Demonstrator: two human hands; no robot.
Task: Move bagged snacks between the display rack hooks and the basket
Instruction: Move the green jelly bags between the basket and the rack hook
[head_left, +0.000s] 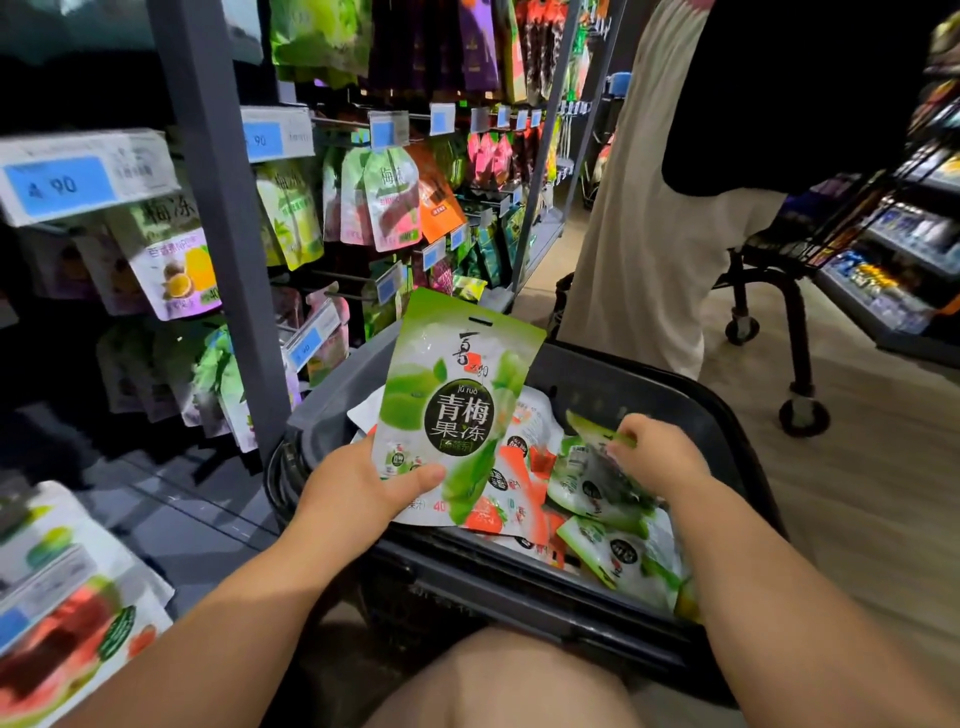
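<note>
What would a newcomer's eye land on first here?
A green snack bag, held up in the left hand at centre, grabs attention first. Below it a dark basket is heaped with red and green bags, where the right hand pinches another bag. Hanging bags and blue price tags fill the rack at left.

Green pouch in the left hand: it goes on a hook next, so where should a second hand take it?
Probably pinch the top edge beside the hang slot, coming from the right. The left hand grips the green pouch by its lower left corner, leaving the upright top free.
</note>
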